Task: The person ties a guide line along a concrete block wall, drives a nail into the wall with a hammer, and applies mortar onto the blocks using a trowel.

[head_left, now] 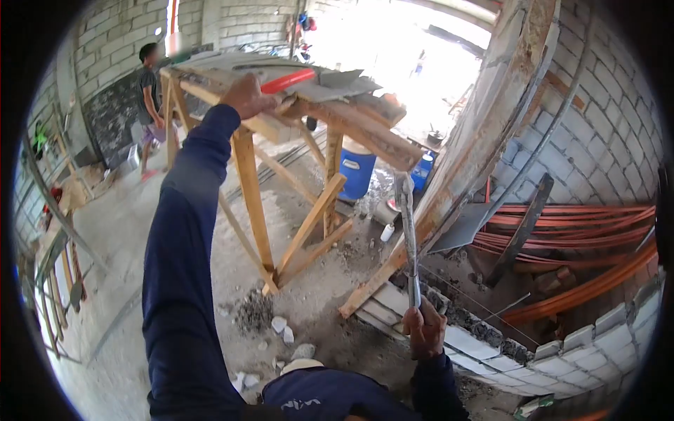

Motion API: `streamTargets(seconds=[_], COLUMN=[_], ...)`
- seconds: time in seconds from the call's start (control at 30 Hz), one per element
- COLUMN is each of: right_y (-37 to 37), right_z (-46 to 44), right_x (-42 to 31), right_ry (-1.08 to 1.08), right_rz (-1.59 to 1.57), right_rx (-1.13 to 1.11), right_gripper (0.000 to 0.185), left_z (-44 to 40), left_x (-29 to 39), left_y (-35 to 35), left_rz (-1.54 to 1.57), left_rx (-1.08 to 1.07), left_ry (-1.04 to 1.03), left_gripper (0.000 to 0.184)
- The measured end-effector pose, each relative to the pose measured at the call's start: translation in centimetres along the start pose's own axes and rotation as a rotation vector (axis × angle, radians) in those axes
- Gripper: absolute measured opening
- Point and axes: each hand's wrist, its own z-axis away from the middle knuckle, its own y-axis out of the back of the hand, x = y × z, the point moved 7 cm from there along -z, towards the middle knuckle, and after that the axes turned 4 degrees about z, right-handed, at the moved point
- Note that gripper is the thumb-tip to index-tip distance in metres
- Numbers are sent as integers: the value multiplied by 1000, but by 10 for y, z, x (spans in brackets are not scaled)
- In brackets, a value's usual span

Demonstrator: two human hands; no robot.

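So, L hand (pixel 251 97) is up at the timber trestle (pixel 251 196), fingers bent beside a red bar (pixel 288 81); can't tell from here if it grips bar or wood, prob. a steadying hold. R hand (pixel 425 327) is closed round the lower end of a long grey tool (pixel 409 231), kept upright, prob. for clearance over the block wall (pixel 474 345) beside that hand. Ahead, betw. both hands: blue drum (pixel 357 175), w/ a smaller blue container (pixel 421 172) past the tool's top; white bottle (pixel 387 232) nearer R hand. Contents n/a, can't see inside.
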Motion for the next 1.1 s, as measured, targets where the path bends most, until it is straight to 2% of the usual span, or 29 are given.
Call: streamTargets(seconds=[0.07, 0.17, 0.27, 0.4, 0.5, 0.6, 0.67, 0.77, 0.83, 0.87, 0.9, 1.0, 1.03, 1.07, 1.1], right_y=[-7, -14, -22, -23, -15, -13, -18, -29, -45, -53, -64, -90, -95, -98, -101], right_z=[-22, -58, -90, -133, -175, -223, -253, -301, -324, -333, -341, -368, -381, -385, -386], right_x=[-26, -71, -87, -108, -119, -135, -150, -138, -145, -152, -160, -160, -152, -155, -160], right_ry=[-22, -64, -56, -8, -21, 43, 91, 403, 353, 330, 259, 460, 529, 500, 469], right_rz=[24, 38, 44, 66, 164, 323, 425, 849, 905, 932, 1016, 1020, 1026, 1062, 1101], right_rx=[46, 115, 143, 184, 191, 167, 152, 345, 182, 98, 20, 28, 46, 34, 20], right_gripper=[40, 43, 38, 29, 31, 32, 32, 30, 31, 31, 32, 34, 33, 33, 33], left_z=[-24, -35, -53, -67, -45, -41, -28, 18, 62, 88, 117, 205, 246, 278, 317], left_x=[-18, -21, -51, -79, -70, -104, -132, -146, -166, -179, -191, -217, -248, -244, -255], left_y=[-23, -29, -48, -67, -34, -18, 0, 35, 44, 43, 37, -3, -32, -47, -67], left_rz=[3, -9, 53, 8, -152, -72, 21, 141, 450, 452, 454, 581, 515, 587, 422], left_rx=[-154, -364, -302, -223, -61, 182, 316, 466, 486, 513, 540, 567, 654, 637, 693], left_ry=[-15, 105, 44, -120, -16, -83, -49, 76, 135, 274, 411, 691, 673, 780, 785], left_gripper=[80, 77, 73, 58, 51, 52, 50, 46, 41, 39, 37, 33, 31, 32, 32])
